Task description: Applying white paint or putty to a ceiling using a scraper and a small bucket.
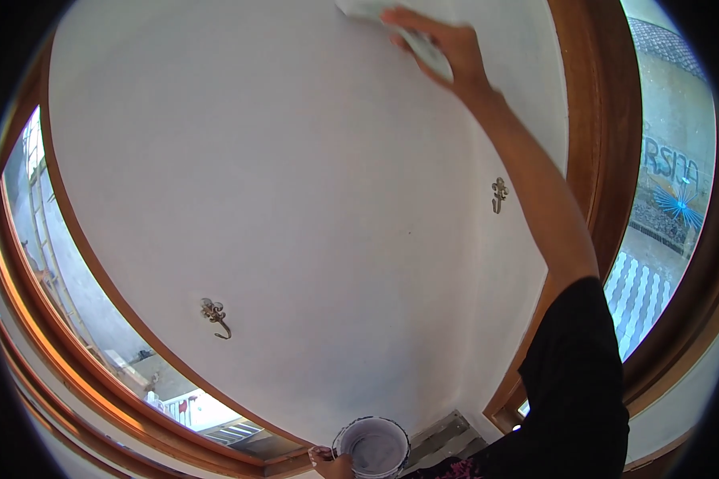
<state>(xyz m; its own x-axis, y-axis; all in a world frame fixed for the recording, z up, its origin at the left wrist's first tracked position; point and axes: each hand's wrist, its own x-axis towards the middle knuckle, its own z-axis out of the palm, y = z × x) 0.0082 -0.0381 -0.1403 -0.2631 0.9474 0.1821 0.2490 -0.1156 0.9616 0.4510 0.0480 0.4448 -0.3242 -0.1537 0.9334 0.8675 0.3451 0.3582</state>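
High on the white wall (280,176), my right hand (449,52) grips a whitish paintbrush (427,49) with the arm stretched up. Its pale, broad head reaches the top edge of the view, where it is at or very near the wall; whether it touches I cannot tell. Low down in the middle, my left hand (334,464) is closed on the side of a round tub (408,445). The tub has a smeared rim and whitish paint (371,453) inside. Some fingers of the left hand are hidden against the tub, and pale smears mark them.
One ornate metal hook (215,317) is fixed on the wall at lower left, another hook (498,195) beside my right forearm. Wooden frames edge a left window (64,263) and a right window (671,199). A grey slatted piece (447,441) lies beyond the tub, at the wall's foot.
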